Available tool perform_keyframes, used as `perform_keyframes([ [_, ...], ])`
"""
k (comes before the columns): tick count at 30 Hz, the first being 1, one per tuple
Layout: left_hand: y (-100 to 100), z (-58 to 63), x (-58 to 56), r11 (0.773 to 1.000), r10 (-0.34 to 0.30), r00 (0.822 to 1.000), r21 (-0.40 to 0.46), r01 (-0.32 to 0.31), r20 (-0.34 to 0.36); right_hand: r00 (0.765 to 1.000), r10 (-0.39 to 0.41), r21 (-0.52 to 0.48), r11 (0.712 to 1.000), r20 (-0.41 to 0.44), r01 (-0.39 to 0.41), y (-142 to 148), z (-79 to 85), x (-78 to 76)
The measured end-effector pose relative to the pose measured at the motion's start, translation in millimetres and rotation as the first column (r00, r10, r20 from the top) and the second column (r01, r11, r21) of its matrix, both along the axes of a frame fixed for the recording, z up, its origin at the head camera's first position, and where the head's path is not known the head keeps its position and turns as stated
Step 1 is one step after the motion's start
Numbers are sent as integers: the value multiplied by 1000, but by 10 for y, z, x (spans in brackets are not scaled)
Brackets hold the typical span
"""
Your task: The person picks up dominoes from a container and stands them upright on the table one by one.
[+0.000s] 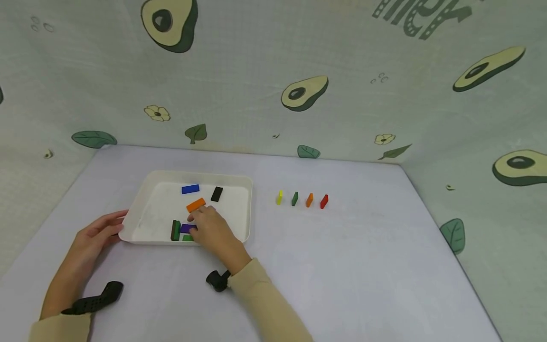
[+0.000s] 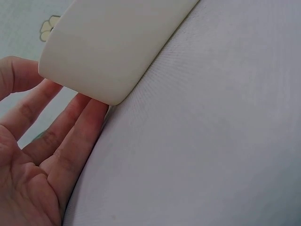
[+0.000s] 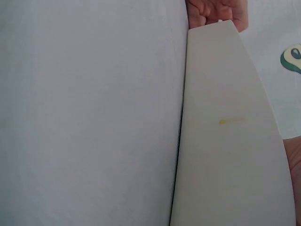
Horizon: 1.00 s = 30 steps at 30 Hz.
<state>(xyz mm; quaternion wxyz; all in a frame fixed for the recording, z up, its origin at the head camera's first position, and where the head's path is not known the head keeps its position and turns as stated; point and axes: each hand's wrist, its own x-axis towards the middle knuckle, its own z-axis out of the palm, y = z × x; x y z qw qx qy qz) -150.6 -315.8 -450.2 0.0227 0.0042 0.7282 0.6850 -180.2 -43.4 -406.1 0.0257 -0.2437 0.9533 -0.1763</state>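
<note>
right hand inside the white tray (image 1: 147, 211); left hand at its left end
the right hand (image 1: 213, 230) is lowered over the blocks near the tray's front wall, fingertips just beside the purple block (image 1: 187, 228); whether the fingers are clamped on a block cannot be told. the left hand (image 1: 97, 232) touches the left end of the tray, fingers extended and spread apart. the dark brown block (image 1: 173, 230) and the narrow green block (image 1: 178, 230) lie side by side, left of the purple block; the front green block (image 1: 187, 238) lies by the front wall. the orange block (image 1: 196, 204), blue block (image 1: 190, 189) and black block (image 1: 216, 194) lie farther back in the tray. on the table (image 1: 363, 261), right of the tray, the row of four blocks stands spaced apart: yellow (image 1: 279, 197), green (image 1: 295, 198), orange (image 1: 309, 200), red (image 1: 324, 201)
</note>
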Motion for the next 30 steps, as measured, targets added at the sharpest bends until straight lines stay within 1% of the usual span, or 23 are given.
perform_keyframes([
  [1,4,1,3,1000,4,1000,-6,-4,-1,1000,-3,-1,1000,9,3,-2,-6,-3],
  [2,2,1,5,1000,-3,1000,12,3,-4,1000,-6,-2,1000,20,6,-4,-13,-6],
  [3,3,1,6,1000,-4,1000,10,4,-5,1000,-10,0,1000,28,10,-7,-18,-8],
  [5,5,6,8,1000,-4,1000,-12,4,-7,999,-20,-3,1000,49,21,-11,-26,-12],
  [7,-1,9,1,1000,-11,1000,26,11,-6,998,-28,0,1000,59,28,-13,-27,-17],
  [12,-9,20,-8,1000,2,1000,26,-2,11,997,-39,18,999,62,38,-16,-53,-37],
  [14,-4,18,-4,1000,8,1000,-1,-8,13,997,-45,25,999,63,43,-16,-72,-43],
  [17,14,5,-1,1000,8,1000,-1,-8,14,996,-57,35,998,73,55,-13,-89,-38],
  [20,25,-14,-1,1000,0,1000,19,0,4,995,-68,42,997,79,65,-5,-104,-32],
  [24,23,-19,-1,1000,-8,1000,10,8,-6,994,-71,41,997,77,68,-1,-101,-29],
  [30,0,8,13,1000,8,1000,2,-8,9,995,-71,50,996,75,68,-24,-77,-30],
])
